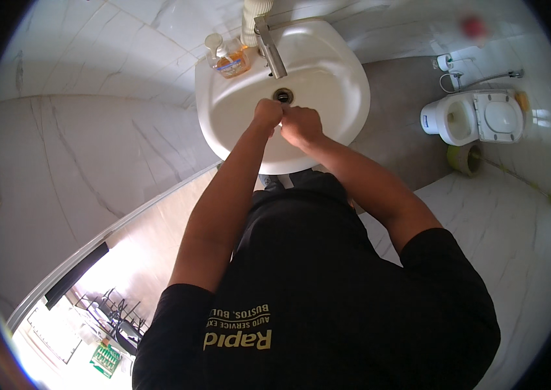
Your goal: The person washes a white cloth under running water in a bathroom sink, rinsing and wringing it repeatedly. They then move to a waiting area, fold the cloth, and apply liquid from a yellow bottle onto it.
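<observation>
Over the white washbasin [344, 91], my left hand [267, 114] and my right hand [302, 126] are closed and pressed against each other, just on the near side of the dark drain hole [282, 96]. Whatever the fingers hold, if anything, is hidden by the hands. Beyond them a metal faucet [270, 51] reaches out over the bowl, and no stream of water shows. A clear pump bottle with amber liquid [232, 64] stands on the basin's back left corner.
To the right are a white toilet [459, 122] with its lid raised, a green bin [464, 160] and a long-handled brush [522, 180]. A ribbed cream pipe [253, 19] rises behind the faucet. At lower left, a bright doorway shows a dark rack [116, 312].
</observation>
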`<state>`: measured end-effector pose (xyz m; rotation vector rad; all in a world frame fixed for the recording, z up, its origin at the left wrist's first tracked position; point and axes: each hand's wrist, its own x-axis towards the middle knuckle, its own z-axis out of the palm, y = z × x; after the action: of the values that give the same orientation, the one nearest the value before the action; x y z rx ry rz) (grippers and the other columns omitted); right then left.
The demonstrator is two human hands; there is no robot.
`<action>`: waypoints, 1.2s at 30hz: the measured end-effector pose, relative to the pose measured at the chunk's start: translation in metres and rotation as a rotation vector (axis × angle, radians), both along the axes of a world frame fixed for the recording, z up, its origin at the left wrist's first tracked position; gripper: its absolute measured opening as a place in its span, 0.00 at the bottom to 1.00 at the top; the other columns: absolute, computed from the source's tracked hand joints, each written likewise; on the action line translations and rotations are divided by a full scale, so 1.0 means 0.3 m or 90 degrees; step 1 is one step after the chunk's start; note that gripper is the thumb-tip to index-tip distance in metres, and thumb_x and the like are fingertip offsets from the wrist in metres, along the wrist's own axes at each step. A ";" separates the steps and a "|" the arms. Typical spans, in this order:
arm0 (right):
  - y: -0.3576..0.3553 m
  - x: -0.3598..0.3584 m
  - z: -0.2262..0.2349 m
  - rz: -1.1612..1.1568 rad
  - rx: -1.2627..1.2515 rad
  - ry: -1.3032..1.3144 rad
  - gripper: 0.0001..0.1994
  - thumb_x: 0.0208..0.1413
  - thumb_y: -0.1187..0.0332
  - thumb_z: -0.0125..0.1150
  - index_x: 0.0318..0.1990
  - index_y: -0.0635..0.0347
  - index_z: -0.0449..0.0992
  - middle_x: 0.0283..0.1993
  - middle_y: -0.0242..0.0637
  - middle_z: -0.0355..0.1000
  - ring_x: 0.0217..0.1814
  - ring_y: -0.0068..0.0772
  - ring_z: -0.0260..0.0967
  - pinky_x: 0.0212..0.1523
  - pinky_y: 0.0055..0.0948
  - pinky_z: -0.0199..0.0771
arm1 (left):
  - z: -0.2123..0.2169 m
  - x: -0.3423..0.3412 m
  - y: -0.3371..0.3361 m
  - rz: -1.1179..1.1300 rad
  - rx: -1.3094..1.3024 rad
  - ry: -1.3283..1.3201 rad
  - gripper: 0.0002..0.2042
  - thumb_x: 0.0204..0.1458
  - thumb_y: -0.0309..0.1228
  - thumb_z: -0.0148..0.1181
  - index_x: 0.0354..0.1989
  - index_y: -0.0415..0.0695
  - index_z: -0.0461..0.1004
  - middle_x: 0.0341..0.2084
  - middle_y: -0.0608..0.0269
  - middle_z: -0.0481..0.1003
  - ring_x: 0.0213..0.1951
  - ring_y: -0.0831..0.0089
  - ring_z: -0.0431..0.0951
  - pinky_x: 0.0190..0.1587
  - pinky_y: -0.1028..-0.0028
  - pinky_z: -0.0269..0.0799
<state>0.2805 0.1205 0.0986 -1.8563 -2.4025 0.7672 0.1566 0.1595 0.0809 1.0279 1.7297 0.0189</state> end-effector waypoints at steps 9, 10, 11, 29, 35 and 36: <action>0.133 0.213 0.046 -0.005 -0.958 0.562 0.14 0.52 0.70 0.59 0.19 0.51 0.62 0.18 0.23 0.53 0.16 0.18 0.44 0.18 0.26 0.42 | 0.196 0.011 -0.193 -0.490 0.753 0.112 0.22 0.55 0.31 0.59 0.59 0.45 0.68 0.37 0.51 0.78 0.40 0.54 0.82 0.41 0.58 0.79; 0.120 0.203 0.065 0.014 -0.971 0.578 0.15 0.51 0.71 0.59 0.18 0.49 0.59 0.18 0.20 0.49 0.17 0.15 0.40 0.19 0.24 0.38 | 0.188 0.005 -0.183 -0.523 0.666 0.157 0.20 0.55 0.33 0.59 0.56 0.45 0.69 0.37 0.52 0.78 0.40 0.54 0.82 0.40 0.58 0.79; 0.116 0.191 0.064 -0.001 -0.902 0.541 0.14 0.50 0.69 0.61 0.19 0.50 0.61 0.17 0.23 0.52 0.15 0.16 0.41 0.18 0.25 0.38 | 0.171 -0.001 -0.160 -0.553 0.578 0.200 0.18 0.55 0.34 0.59 0.53 0.45 0.69 0.36 0.53 0.78 0.41 0.54 0.82 0.40 0.57 0.79; 0.144 0.168 -0.004 0.179 0.118 0.067 0.08 0.55 0.60 0.59 0.36 0.51 0.79 0.32 0.39 0.81 0.34 0.46 0.82 0.34 0.45 0.81 | 0.149 0.078 -0.012 -0.418 0.203 0.229 0.11 0.54 0.31 0.52 0.37 0.42 0.82 0.38 0.48 0.83 0.45 0.50 0.83 0.45 0.55 0.79; 0.150 0.188 -0.017 0.213 0.222 0.151 0.07 0.50 0.62 0.65 0.34 0.51 0.77 0.30 0.37 0.80 0.32 0.44 0.81 0.31 0.42 0.81 | 0.121 0.034 0.049 -0.483 0.086 -0.045 0.08 0.53 0.31 0.61 0.34 0.39 0.78 0.28 0.54 0.81 0.33 0.58 0.82 0.34 0.58 0.76; 0.151 0.190 -0.016 0.215 0.231 0.157 0.07 0.50 0.62 0.65 0.34 0.51 0.77 0.30 0.36 0.79 0.32 0.44 0.81 0.31 0.41 0.81 | 0.134 0.035 0.055 -0.423 0.015 -0.065 0.08 0.52 0.32 0.63 0.33 0.39 0.78 0.26 0.57 0.79 0.30 0.61 0.80 0.32 0.61 0.74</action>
<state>0.3375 0.1657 0.0937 -1.1740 -2.5094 0.4890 0.1673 0.1759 0.1212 1.5448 1.2313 -0.3261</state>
